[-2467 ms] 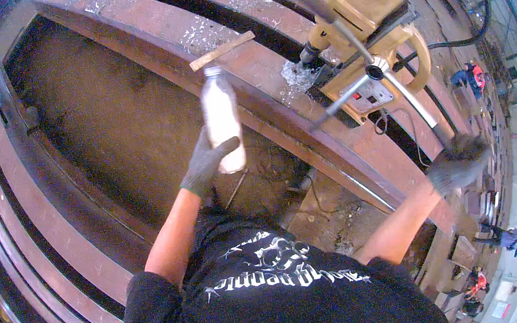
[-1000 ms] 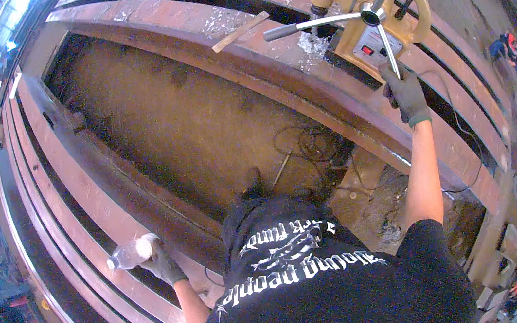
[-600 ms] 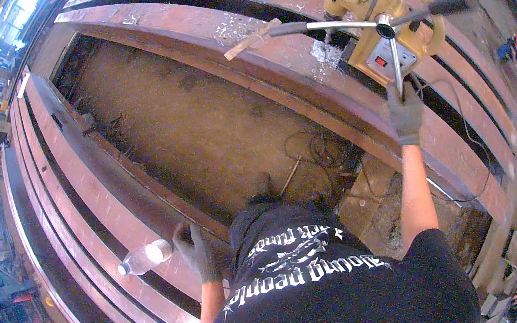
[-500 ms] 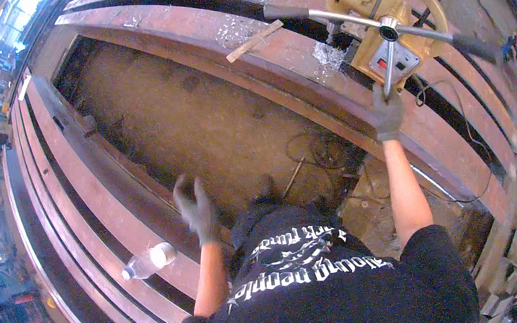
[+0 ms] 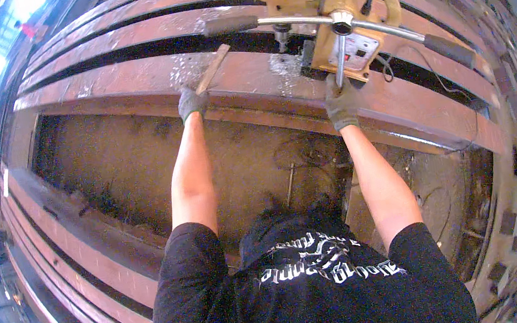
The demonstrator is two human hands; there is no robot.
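Observation:
A yellow magnetic drill (image 5: 355,49) stands on the rust-red steel beam (image 5: 128,80) at the upper right, with three feed-handle spokes around its hub. My gloved right hand (image 5: 341,103) is closed round the spoke (image 5: 341,60) that points toward me. My gloved left hand (image 5: 192,103) is at the beam's near edge, fingers closed at the near end of a flat wooden stick (image 5: 214,68). The stick slants up and right over the beam top. Pale metal shavings (image 5: 286,75) lie by the drill's chuck (image 5: 282,38).
More long steel beams (image 5: 73,253) run along the left and the far side, with dark gaps between them. Between the beams is a brown floor (image 5: 139,158) with a thin rod (image 5: 291,183) and cables. A cable (image 5: 434,71) trails right of the drill.
My left hand has gone from beside the left beams up and forward to the wooden stick. My right hand stays on the drill spoke. The view has turned, and the bottle is no longer visible.

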